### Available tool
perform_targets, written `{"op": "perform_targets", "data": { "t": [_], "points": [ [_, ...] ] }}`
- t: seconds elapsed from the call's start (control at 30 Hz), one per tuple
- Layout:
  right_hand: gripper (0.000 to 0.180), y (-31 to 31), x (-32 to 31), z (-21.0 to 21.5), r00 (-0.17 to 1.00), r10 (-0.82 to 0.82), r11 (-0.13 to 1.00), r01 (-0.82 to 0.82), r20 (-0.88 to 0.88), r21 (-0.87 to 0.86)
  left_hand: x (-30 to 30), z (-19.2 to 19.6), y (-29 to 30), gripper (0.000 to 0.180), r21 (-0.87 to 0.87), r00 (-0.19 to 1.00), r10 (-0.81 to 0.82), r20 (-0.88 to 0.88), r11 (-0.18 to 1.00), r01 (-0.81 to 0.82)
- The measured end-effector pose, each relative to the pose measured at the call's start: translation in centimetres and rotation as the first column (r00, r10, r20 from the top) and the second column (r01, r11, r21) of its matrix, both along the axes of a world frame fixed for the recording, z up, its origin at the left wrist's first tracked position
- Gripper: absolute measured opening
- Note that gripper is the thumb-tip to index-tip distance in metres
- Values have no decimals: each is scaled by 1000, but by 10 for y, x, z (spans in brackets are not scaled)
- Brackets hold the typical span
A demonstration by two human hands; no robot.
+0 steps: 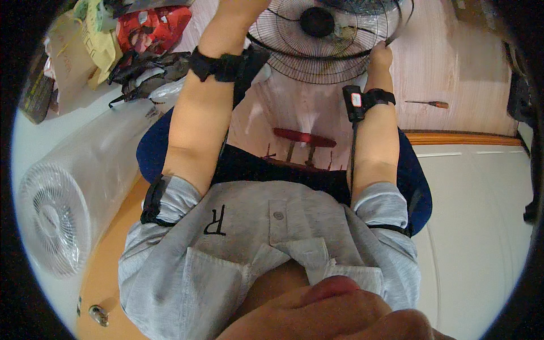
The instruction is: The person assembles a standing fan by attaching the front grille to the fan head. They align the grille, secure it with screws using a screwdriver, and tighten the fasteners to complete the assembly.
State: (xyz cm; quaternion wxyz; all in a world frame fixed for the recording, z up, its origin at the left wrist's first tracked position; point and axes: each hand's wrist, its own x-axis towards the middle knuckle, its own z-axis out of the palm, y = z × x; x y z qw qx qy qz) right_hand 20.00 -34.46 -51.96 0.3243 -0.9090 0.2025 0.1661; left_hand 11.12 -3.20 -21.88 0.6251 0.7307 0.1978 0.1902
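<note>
A round fan guard of thin dark wires, with a black round centre, lies at the top of the view. Along its near edge runs a thick black band. My right hand is at the guard's right edge, fingers closed on a black strip that curves up and away from the rim. At the guard's left side is my left hand; the upper edge of the picture cuts off its fingers, so its grip is hidden. Black straps with small devices sit around both wrists.
A screwdriver with an orange handle lies on the wood-patterned surface at right. Below the guard is a small red-topped object. To the left are a plastic-wrapped round grille, a red package and several bags.
</note>
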Motion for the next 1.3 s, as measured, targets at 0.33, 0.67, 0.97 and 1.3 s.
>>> {"op": "perform_targets", "data": {
  "t": [0.33,0.67,0.97,1.3],
  "points": [
    [27,8,-18,27,851,-249,503,522,-462,689,-4,8,12,44,54,998,11,58,998,-15],
    [25,4,0,-33,824,562,815,-538,68,-215,-1,-8,10,47,151,999,36,15,988,-38],
    [19,-7,8,-35,883,468,880,-468,-21,-81,16,-1,-9,44,132,999,33,40,991,-38],
    [30,-164,29,-44,999,-19,965,9,-38,-262,85,77,-128,38,418,795,-595,-116,697,583]
  ]
}}
